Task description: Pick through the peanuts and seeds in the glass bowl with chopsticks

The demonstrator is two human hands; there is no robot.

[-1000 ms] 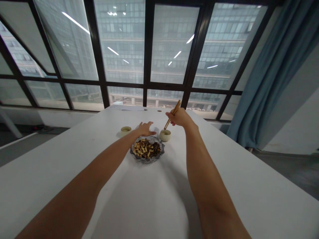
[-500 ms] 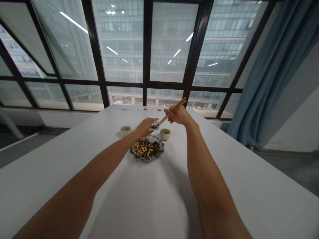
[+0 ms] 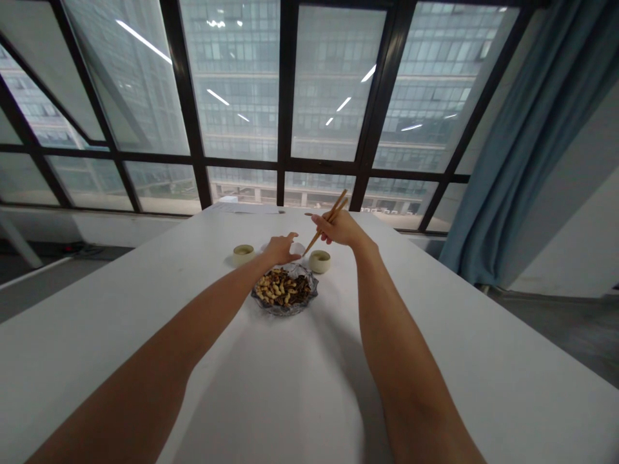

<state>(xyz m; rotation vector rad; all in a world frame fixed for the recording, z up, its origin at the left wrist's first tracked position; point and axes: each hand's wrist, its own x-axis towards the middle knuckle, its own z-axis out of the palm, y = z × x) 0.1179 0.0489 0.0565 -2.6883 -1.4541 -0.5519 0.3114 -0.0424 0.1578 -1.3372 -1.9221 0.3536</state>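
A glass dish [image 3: 284, 307] of peanuts mixed with dark bits sits in the middle of the white table [image 3: 309, 374]. My left hand [image 3: 280, 249] rests just behind it, fingers curled around a small white cup [image 3: 297, 249] that is mostly hidden. My right hand [image 3: 337, 229] grips a pair of wooden chopsticks [image 3: 327, 222], tips pointing down-left toward the white cup and the dish's far rim. One small cream cup [image 3: 320, 261] stands right of the dish under my right hand. Another cream cup [image 3: 242, 254] stands to the left.
Papers [image 3: 246, 209] lie at the table's far edge. Tall black-framed windows [image 3: 285, 109] stand behind it, and a blue curtain [image 3: 522, 142] hangs at the right. Grey floor shows on both sides of the table.
The chopstick tips moved from the right cream cup to the white cup by my left hand, then lifted back slightly and steepened. My left hand stayed on the white cup.
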